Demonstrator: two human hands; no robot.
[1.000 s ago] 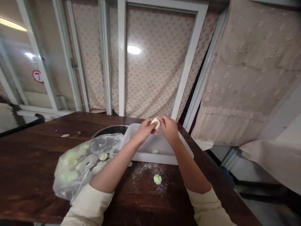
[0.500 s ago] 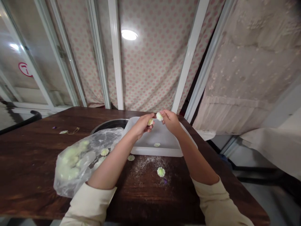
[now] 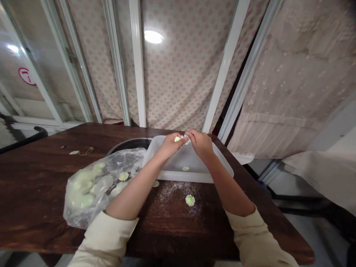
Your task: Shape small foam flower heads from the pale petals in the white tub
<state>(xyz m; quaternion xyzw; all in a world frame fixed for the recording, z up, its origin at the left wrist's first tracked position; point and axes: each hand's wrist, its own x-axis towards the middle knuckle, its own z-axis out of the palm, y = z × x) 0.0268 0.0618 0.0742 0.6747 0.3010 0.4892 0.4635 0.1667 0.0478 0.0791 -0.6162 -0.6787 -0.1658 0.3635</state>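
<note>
My left hand and my right hand meet over a white plastic tray at the far side of the dark wooden table. The left fingers pinch a small pale green flower piece. The right fingertips pinch a whitish piece right beside it. One small flower lies inside the tray. Another pale green flower lies on the table in front of the tray, amid white dust.
A clear plastic bag of pale green flowers lies left of my arms. A dark round metal basin stands behind it. Small bits and a thread lie at the far left. The table edge drops off at right.
The one flower held between both hands came apart into two pieces, one in each hand. My hands then drew back together. The view shifted slightly.
</note>
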